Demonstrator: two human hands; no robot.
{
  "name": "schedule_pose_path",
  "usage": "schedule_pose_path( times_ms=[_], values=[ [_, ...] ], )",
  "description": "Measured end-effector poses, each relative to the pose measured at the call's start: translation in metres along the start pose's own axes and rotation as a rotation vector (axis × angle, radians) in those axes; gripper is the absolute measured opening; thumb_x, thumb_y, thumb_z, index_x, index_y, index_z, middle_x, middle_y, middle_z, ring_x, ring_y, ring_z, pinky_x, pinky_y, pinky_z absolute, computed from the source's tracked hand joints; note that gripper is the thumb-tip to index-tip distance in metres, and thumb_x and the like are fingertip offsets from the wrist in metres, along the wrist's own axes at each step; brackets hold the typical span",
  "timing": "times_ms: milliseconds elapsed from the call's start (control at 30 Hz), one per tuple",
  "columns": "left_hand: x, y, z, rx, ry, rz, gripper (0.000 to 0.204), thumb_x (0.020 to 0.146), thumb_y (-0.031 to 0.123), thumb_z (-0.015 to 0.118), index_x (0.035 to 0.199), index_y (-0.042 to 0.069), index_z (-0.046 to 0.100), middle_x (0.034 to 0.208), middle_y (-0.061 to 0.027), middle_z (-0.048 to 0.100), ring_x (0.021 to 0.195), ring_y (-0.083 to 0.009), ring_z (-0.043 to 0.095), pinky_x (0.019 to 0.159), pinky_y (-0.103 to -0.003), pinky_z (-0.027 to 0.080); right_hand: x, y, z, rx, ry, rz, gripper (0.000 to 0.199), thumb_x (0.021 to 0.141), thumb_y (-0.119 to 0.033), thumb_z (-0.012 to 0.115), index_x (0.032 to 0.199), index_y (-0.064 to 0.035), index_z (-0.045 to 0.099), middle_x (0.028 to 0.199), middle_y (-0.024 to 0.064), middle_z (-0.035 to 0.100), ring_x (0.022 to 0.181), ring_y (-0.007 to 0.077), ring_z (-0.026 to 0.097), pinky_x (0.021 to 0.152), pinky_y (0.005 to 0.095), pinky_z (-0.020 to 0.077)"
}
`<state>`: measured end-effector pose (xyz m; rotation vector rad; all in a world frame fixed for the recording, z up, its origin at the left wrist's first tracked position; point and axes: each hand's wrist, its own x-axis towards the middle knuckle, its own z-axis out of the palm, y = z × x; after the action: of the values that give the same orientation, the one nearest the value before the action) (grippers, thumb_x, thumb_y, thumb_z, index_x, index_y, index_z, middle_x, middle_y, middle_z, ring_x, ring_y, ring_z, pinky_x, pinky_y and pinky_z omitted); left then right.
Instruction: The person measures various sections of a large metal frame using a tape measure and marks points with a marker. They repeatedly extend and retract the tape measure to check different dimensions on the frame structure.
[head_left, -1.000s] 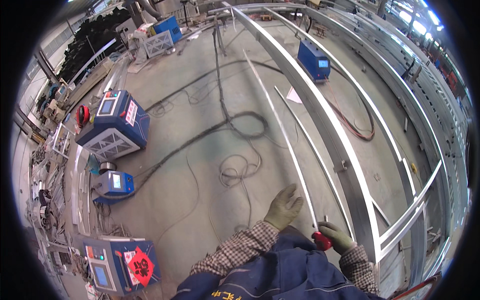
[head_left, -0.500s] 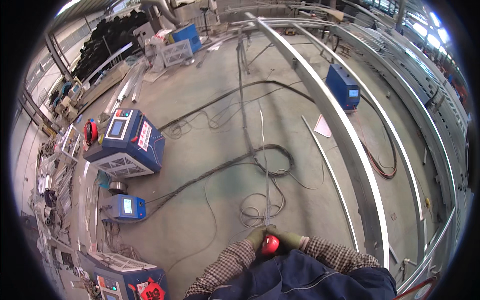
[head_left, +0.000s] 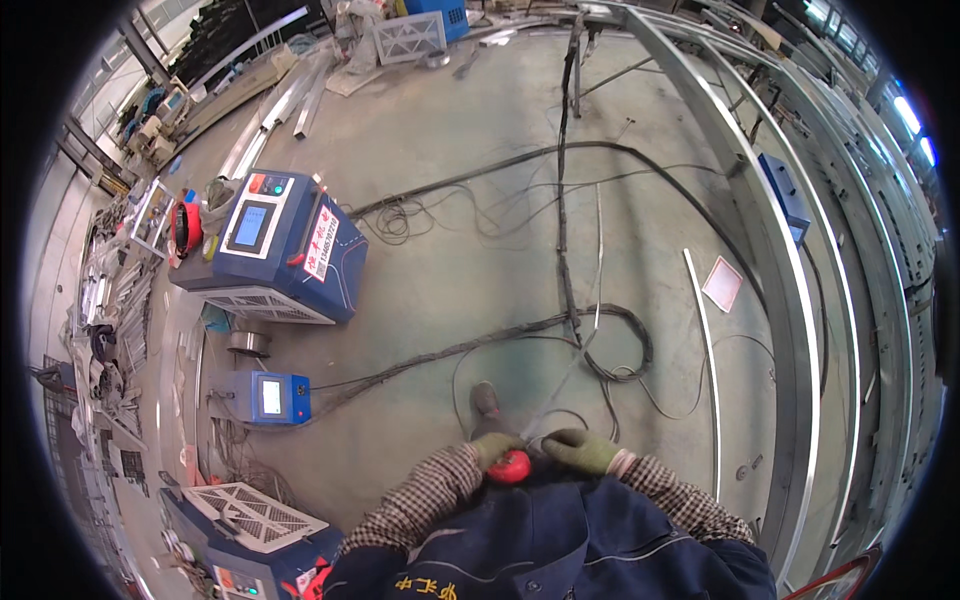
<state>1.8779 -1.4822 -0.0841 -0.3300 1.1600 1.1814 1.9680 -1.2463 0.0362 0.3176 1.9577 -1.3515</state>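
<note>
My left hand point(head_left: 497, 449), in an olive-green glove, is closed round a red rounded case point(head_left: 510, 466) that looks like a tape measure, held close to my waist. A thin pale strip point(head_left: 562, 380) runs from between my hands down to the floor and stretches away ahead. My right hand point(head_left: 582, 451), gloved the same way, sits just right of the case with its fingers curled together near the strip's start. What those fingers pinch, if anything, is too small to make out. Part of a dark shoe point(head_left: 485, 398) shows beyond my left hand.
Blue machines with screens stand at left: a large one point(head_left: 285, 245), a small one point(head_left: 262, 397) and one point(head_left: 250, 545) low down. A black cable point(head_left: 470, 345) loops over the floor. Long metal beams point(head_left: 765, 250) run along the right, beside a thin rail point(head_left: 703, 370).
My hands have drawn apart, the left keeping the red case while the right moved off to the right. The view has shifted, and a shoe has come into sight.
</note>
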Motion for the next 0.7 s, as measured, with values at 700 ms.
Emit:
schedule_pose_path(
  times_ms=[700],
  values=[
    [-0.07,0.446,-0.291,0.62,-0.029,0.098,0.048,0.103,0.027,0.068,0.143,-0.001,0.062,0.13,-0.0124,0.072,0.108,-0.0193,0.069,0.1,-0.035,0.053,0.234,-0.363,-0.279,0.094,-0.315,-0.647,0.038,0.103,-0.02,0.068,0.135,0.0011,0.066,0.131,0.0184,0.071,0.123,0.0266,0.067,0.107,0.0369,0.0506]
  ],
)
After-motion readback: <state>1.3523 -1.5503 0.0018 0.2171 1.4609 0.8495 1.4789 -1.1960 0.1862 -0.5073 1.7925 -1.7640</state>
